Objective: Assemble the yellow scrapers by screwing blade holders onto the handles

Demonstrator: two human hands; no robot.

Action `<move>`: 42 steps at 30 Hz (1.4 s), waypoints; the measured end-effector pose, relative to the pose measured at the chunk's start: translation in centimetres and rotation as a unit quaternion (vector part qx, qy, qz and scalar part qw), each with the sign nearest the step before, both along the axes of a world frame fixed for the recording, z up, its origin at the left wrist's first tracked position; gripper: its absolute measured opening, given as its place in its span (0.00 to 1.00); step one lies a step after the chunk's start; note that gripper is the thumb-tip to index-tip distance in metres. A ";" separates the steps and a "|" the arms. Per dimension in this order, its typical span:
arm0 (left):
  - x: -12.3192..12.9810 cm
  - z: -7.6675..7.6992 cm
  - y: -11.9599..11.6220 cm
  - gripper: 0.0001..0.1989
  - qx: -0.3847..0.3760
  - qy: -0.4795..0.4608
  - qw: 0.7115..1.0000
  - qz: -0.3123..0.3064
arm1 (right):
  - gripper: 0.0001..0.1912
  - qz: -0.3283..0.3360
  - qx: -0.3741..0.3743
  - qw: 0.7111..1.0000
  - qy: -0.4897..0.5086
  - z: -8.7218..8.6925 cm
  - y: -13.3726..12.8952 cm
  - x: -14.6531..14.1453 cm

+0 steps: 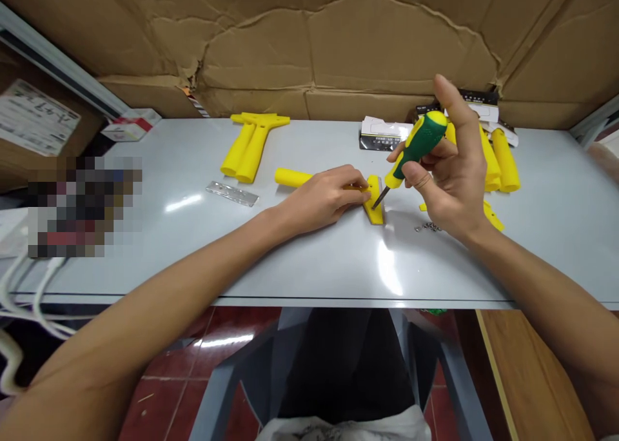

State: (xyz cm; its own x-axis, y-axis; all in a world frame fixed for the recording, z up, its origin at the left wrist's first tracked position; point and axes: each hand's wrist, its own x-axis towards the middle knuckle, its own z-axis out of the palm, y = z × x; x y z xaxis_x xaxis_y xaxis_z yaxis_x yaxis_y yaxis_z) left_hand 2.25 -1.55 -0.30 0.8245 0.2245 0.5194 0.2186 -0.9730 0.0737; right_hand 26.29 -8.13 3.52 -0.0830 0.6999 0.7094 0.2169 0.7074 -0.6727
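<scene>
My left hand (333, 195) is closed on a yellow T-shaped scraper (374, 215) lying on the grey table, its tubular handle pointing left. In my right hand (457, 176) is a green and yellow screwdriver (420, 146), held tilted by thumb and fingers with the index finger raised. The tip of its shaft meets the scraper's head. Below my right hand is a small heap of screws (428, 227). Another yellow piece (493, 216) is partly hidden behind that hand.
Two yellow T-shaped scrapers (254, 144) lie at the back left, near a flat metal blade strip (233, 193). More yellow handles (505, 160) and small black-and-white boxes (384, 133) are at the back right. A cardboard wall (309, 48) borders the table; white cables (41, 293) hang at left.
</scene>
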 end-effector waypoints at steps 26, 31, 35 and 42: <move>0.0 -0.3 0.7 0.18 -0.055 -0.001 0.998 -0.018 | 0.37 0.070 -0.026 0.997 0.014 -1.5 2.0 0.7; 0.0 -0.3 0.7 0.19 -0.046 0.005 0.999 -0.015 | 0.35 0.059 -0.001 0.998 -0.005 -1.6 1.9 0.5; 0.0 -0.3 0.7 0.19 -0.035 0.006 0.999 -0.010 | 0.33 0.081 -0.003 0.997 -0.020 -1.0 1.8 0.8; -0.1 -0.8 1.2 0.20 -0.033 0.001 0.999 -0.005 | 0.28 0.160 -0.047 0.986 -0.025 0.2 1.4 1.5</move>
